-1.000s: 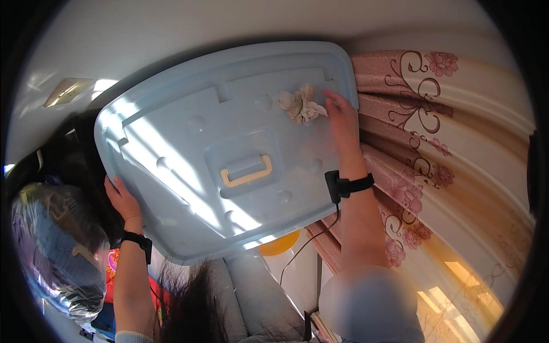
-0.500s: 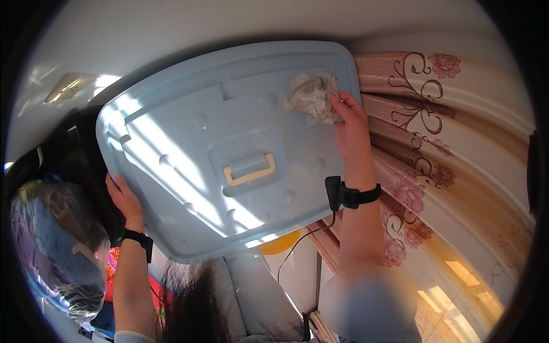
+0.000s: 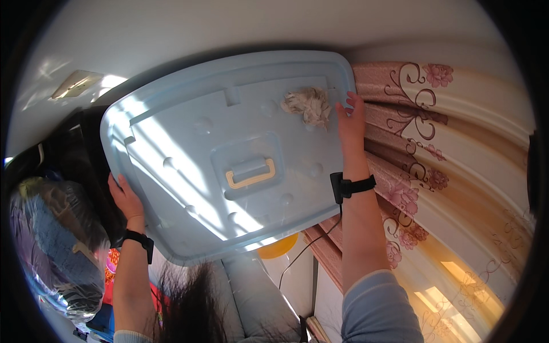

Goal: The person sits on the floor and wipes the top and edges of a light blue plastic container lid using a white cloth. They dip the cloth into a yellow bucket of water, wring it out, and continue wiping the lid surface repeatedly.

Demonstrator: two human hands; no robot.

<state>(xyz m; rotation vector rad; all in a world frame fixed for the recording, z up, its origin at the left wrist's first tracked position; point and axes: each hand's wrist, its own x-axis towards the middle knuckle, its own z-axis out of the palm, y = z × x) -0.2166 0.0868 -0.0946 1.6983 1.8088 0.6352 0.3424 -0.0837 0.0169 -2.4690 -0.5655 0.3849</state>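
A large pale blue plastic lid [image 3: 229, 154] with a cream handle [image 3: 250, 174] at its middle fills the centre of the view, held up overhead. The left hand [image 3: 127, 199] grips its rim at 8 o'clock, fingers curled round the edge. The right hand [image 3: 350, 117] lies flat at its 2 o'clock corner, fingers stretched out just beside a crumpled beige cloth [image 3: 307, 104], with a pink flowered curtain [image 3: 434, 171] toward 3 o'clock.

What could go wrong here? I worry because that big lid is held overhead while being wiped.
The light blue lid is gripped only at its lower edge by the left hand, so it may tip or slip. The right hand sits beside the crumpled cloth, which might drop.
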